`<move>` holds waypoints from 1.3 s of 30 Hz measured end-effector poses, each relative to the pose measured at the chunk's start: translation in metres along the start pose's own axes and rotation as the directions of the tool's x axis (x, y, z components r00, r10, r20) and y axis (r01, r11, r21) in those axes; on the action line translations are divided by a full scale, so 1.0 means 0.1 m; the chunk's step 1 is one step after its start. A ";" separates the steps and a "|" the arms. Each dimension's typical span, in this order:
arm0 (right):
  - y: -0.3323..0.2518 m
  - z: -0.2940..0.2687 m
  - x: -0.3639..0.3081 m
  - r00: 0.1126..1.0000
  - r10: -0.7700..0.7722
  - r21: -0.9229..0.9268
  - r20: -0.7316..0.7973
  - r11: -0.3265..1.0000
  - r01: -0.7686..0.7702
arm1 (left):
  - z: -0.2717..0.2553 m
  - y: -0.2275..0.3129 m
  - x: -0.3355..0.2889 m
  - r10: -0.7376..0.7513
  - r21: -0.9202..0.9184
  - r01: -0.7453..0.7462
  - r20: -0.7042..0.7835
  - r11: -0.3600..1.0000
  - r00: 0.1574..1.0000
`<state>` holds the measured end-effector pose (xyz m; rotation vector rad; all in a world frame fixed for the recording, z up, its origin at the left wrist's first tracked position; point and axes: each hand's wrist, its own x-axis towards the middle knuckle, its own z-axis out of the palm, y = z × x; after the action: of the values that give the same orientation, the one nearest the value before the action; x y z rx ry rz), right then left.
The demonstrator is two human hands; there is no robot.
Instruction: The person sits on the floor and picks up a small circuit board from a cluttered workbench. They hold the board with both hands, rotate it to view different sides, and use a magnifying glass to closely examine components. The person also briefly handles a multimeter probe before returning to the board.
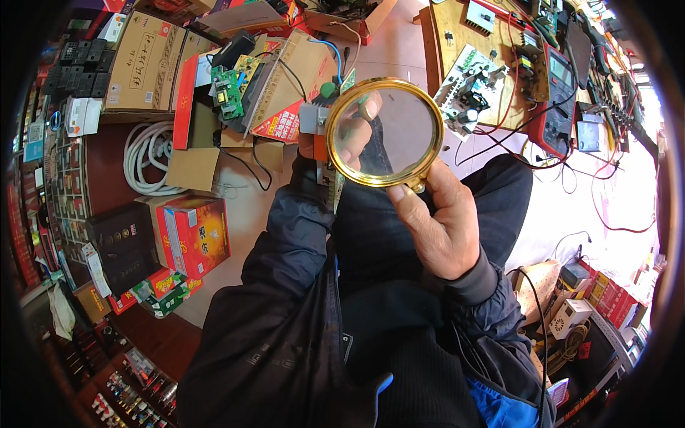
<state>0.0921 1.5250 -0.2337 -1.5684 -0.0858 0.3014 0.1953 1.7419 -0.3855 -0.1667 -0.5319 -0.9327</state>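
Observation:
My right hand (442, 225) grips the short handle of a round magnifying glass with a gold rim (427, 153), held up over my lap. Behind the lens, my left hand (351, 139) holds a circuit board (330, 118) edge-on, with a grey metal heat sink and an orange part on it. Through the glass I see my left fingers enlarged. Both dark sleeves come up from the lower edge.
A wooden workbench (449, 28) at the upper right carries a bare circuit board (467, 89), a red multimeter (560, 96) and red and black leads. To the left lie cardboard boxes (146, 60), a red box (200, 232), a coiled white hose (143, 157) and a green board (227, 93).

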 end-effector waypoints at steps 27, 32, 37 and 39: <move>0.06 -0.03 0.00 1.000 0.003 0.018 0.012 1.000 -0.003 | -0.12 -0.03 0.09 -0.063 -0.008 0.065 0.154 0.998 0.986; 0.06 -0.03 -0.01 1.000 0.007 0.030 0.014 1.000 -0.007 | -0.15 -0.03 0.10 -0.090 -0.010 0.094 0.186 0.996 0.978; 0.07 -0.04 -0.01 1.000 0.001 0.007 0.014 1.000 -0.001 | -0.15 0.00 0.09 -0.130 0.004 0.131 0.167 0.991 0.977; 0.07 -0.04 -0.01 1.000 0.004 0.015 0.013 1.000 -0.004 | -0.16 -0.01 0.09 -0.109 0.007 0.110 0.176 0.994 0.978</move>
<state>0.0911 1.5209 -0.2408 -1.5522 -0.0905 0.3142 0.2046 1.7290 -0.3943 -0.2253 -0.7094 -1.0319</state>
